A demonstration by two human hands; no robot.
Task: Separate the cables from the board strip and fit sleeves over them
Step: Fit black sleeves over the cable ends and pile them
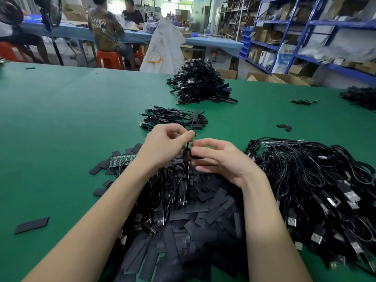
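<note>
My left hand [165,144] pinches a black cable [186,159] near its top, above a heap of flat black sleeves [203,216]. The cable hangs down in a loop between both hands. A black sleeve [194,119] sticks up from my left fingertips. My right hand [219,159] sits just right of the cable with curled fingers touching it; what they hold is hidden. A green board strip [122,160] with cables attached lies left of my left wrist.
A big tangle of black USB cables [317,186] fills the right side. A small bundle of cables with sleeves [171,119] lies beyond my hands, a taller pile [200,86] farther back. Loose sleeves [32,224] dot the green table [61,119]. People sit at a far bench.
</note>
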